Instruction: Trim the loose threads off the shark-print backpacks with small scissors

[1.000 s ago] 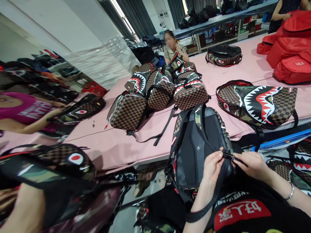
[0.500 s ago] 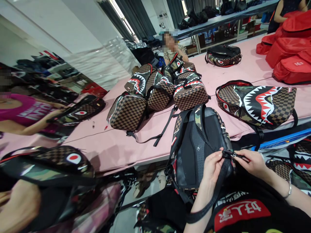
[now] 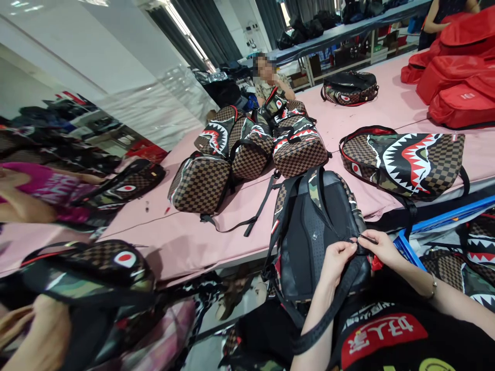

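A black-backed backpack (image 3: 305,242) with checkered and camouflage trim leans upright against the table edge in front of me, its back panel facing me. At its right edge, my left hand (image 3: 335,260) pinches a black webbing strap (image 3: 342,301), which loops down across my left forearm. Just beside it, fingertips nearly touching, my right hand (image 3: 381,248) is closed on a slim black piece (image 3: 368,239); its exact kind is hard to make out. A small red bit (image 3: 376,263) shows under the right hand.
Several checkered shark-mouth backpacks (image 3: 201,183) lie on the pink table (image 3: 232,247), another (image 3: 410,159) at right. Red bags (image 3: 460,98) are piled far right. A blue-edged bin (image 3: 410,252) stands right of me. Co-workers' arms (image 3: 42,330) handle bags at left; another person (image 3: 270,82) sits beyond.
My right hand has moved slightly left and up, closer to my left hand. The black piece that stretched between the hands is now mostly hidden. A co-worker at left has shifted.
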Motion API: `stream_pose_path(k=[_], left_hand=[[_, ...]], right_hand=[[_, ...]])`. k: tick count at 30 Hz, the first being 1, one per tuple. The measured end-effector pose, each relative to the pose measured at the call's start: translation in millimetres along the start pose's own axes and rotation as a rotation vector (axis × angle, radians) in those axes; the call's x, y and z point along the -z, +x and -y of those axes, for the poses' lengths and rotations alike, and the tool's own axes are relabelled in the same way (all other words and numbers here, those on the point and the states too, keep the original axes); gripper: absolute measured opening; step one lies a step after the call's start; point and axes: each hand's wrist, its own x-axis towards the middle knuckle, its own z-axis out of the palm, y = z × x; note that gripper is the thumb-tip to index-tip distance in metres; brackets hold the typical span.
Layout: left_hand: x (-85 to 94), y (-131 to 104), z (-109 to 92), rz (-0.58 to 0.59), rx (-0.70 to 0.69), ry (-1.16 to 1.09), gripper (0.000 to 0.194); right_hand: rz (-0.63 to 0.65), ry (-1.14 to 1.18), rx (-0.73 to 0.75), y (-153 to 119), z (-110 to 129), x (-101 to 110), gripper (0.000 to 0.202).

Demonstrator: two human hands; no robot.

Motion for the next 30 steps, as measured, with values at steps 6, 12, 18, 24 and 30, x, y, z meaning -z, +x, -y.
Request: stream_pose_path(k=[6,12,18,24,30], left_hand=[[4.0,-1.2,-0.7,0.117,0.06,-0.033,0.032],[2.0,0.0,15.2,0.17,0.057,-0.461,0.029],[3.7,0.6,25.3,0.09,0.032,-0.644,0.029],[4.0,2.6,27.6,0.108,0.028,-0.675,0.031],[3.0,1.3,27.7,0.093,0.02,-0.632,0.035]], right_hand=[[0.032,0.095,-0.005,4.8,0.2,-0.6,0.037],[-0.033,0.141,0.012,5.9,4.3,-8.5,0.035],[-0.114,0.207,-0.023,-20.7,-2.7,-4.0,0.036],[-0.059,-0.082,0.091,-48.7,3.5,9.3,0.024],[-0.046,-0.324,0.157,-55.9,20.3,4.5,0.02]])
